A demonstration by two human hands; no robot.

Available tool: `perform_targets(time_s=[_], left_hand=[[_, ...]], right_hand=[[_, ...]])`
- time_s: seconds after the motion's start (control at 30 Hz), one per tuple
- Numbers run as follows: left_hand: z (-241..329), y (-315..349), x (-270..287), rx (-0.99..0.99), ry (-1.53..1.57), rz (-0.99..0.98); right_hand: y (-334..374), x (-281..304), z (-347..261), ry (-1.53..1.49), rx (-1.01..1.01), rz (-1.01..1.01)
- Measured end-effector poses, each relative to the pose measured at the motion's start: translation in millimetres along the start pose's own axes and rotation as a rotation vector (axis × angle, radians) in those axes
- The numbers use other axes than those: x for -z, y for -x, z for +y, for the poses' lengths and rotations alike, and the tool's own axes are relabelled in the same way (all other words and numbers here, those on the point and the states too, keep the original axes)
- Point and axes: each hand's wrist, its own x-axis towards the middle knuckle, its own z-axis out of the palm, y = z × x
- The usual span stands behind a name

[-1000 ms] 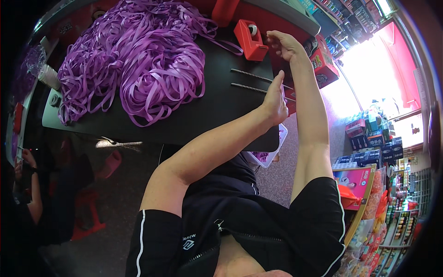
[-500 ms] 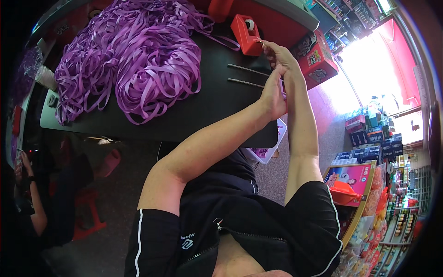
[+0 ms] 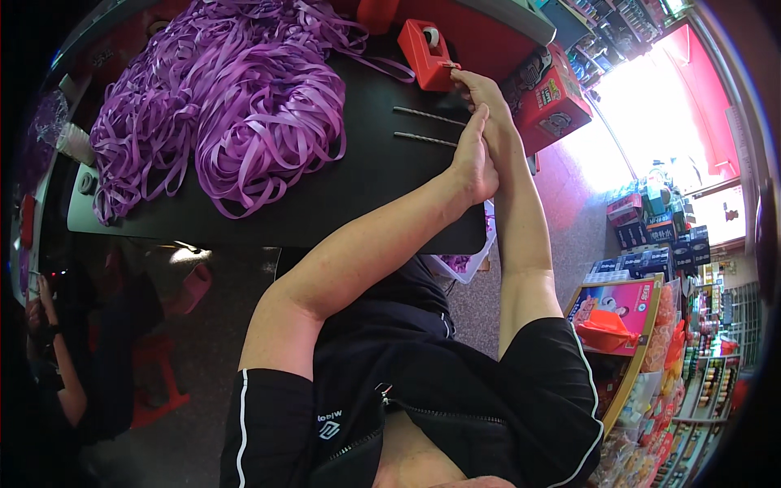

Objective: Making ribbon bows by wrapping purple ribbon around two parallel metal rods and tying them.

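My right hand [image 3: 486, 91] reaches to the front end of a red tape dispenser [image 3: 429, 57] that holds a white-cored roll. Its fingertips are pinched together at the toothed edge; whatever is between them is too small to make out. Against the inner side of my right wrist lies my left hand [image 3: 474, 167], with a digit pointing up along it. The other fingers of that hand are hidden. Two thin twisted metal rods [image 3: 423, 138], like long drill bits, extend left from beside my hands over the black table [image 3: 358, 211].
A big heap of purple ribbon [image 3: 268, 114] covers the table's left part. Below its right edge stands a white bin [image 3: 465, 275] with purple pieces. A red box [image 3: 549, 102] is beyond my right forearm. Another person's hand [image 3: 45, 305] shows at far left; a red stool [image 3: 159, 382] stands below.
My left hand has slid back and up against my right wrist, and a bit of purple beside it is now out of sight. My right fingertips stay at the dispenser. The whole view has shifted slightly.
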Motion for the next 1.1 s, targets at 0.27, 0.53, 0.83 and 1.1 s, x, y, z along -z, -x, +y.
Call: perform_targets(time_s=[0.27, 0.53, 0.83, 1.1], left_hand=[[-0.2, -7.2, 6.5, -0.003, -0.019, 0.049], [0.2, -9.0, 8.5, -0.002, -0.048, 0.086], [-0.4, -6.6, 5.8, -0.009, -0.102, 0.033], [1.6, -9.9, 9.9, 0.027, -0.143, 0.068]], right_hand=[[-1.4, -3.6, -0.6, 0.071, 0.021, 0.034], [-6.2, -5.5, 3.1, 0.040, 0.019, 0.028], [-31.0, 10.4, 18.4, 0.207, 0.173, 0.009], [15.0, 40.7, 9.3, -0.003, 0.102, -0.194]])
